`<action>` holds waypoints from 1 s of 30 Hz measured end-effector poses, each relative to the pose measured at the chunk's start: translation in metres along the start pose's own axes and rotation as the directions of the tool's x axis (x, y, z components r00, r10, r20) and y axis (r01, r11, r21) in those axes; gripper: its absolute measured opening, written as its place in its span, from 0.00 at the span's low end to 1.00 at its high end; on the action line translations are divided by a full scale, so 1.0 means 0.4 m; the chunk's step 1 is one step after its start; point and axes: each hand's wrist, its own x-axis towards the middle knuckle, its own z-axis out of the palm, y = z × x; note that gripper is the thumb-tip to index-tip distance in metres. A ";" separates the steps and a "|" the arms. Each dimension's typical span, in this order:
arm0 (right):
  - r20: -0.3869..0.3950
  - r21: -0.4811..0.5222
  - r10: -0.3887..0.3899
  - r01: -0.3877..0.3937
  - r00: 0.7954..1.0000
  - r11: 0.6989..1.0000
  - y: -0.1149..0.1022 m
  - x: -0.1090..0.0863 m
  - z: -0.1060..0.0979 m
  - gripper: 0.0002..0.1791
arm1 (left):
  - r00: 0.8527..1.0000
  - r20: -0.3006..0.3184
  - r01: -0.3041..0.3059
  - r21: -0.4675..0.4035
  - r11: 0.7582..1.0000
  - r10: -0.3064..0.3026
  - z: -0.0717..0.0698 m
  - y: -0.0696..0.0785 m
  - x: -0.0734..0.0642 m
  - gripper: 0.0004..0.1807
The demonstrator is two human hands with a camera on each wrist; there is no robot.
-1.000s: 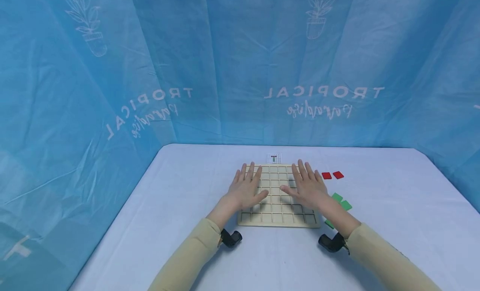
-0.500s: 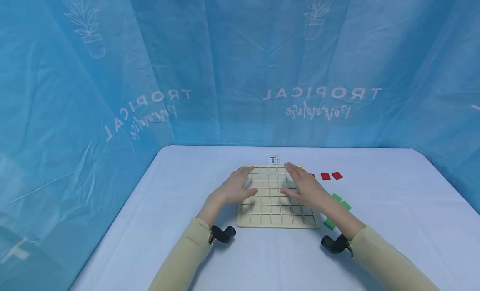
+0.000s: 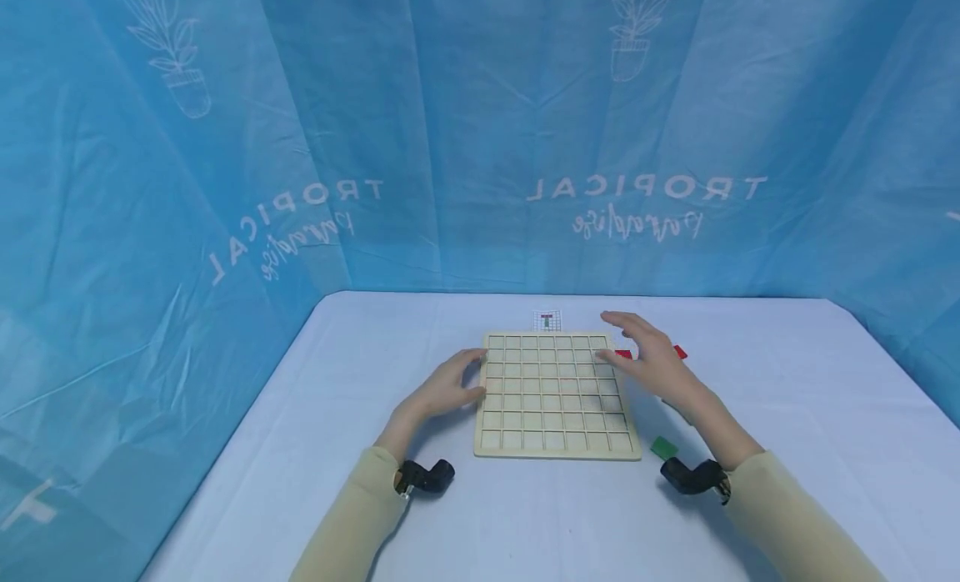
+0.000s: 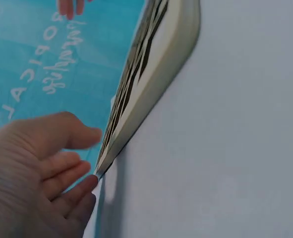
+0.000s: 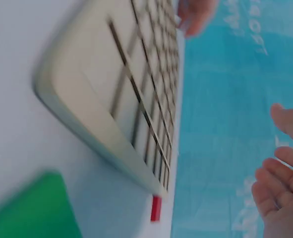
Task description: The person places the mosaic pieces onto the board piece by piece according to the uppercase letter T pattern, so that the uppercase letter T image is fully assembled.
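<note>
A pale wooden grid board with square cells lies flat on the white table. My left hand is at its left edge, fingers and thumb loosely bent and apart; in the left wrist view, the fingertips come right up to the board's rim. To the right of the board hovers my right hand, thumb and fingers spread with nothing between them. Beneath and beside it show red tiles, one by the board's edge and another farther right. A green tile lies nearer the right wrist.
Behind the board lies a small printed card with a grid and a red and green T shape. A blue printed curtain hangs around the white table. Black cameras sit on both wrists.
Both hands have moved apart from over the board: the left to its left edge, the right outward over the tiles, covering some of them. The fingers went from straight to relaxed.
</note>
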 end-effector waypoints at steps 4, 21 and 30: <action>-0.096 0.078 0.089 -0.082 0.991 0.994 0.073 0.003 -0.029 0.34 | 1.000 -0.003 0.024 -0.017 1.000 -0.024 0.011 -0.003 -0.003 0.37; -0.338 0.121 0.408 -0.391 0.848 0.913 0.373 -0.034 -0.002 0.39 | 1.000 -0.019 0.015 -0.041 0.999 -0.016 0.016 -0.014 -0.005 0.37; -0.238 0.189 0.510 -0.475 0.827 0.859 0.243 -0.073 -0.049 0.31 | 1.000 -0.025 0.009 -0.041 0.999 -0.010 0.023 -0.014 -0.006 0.37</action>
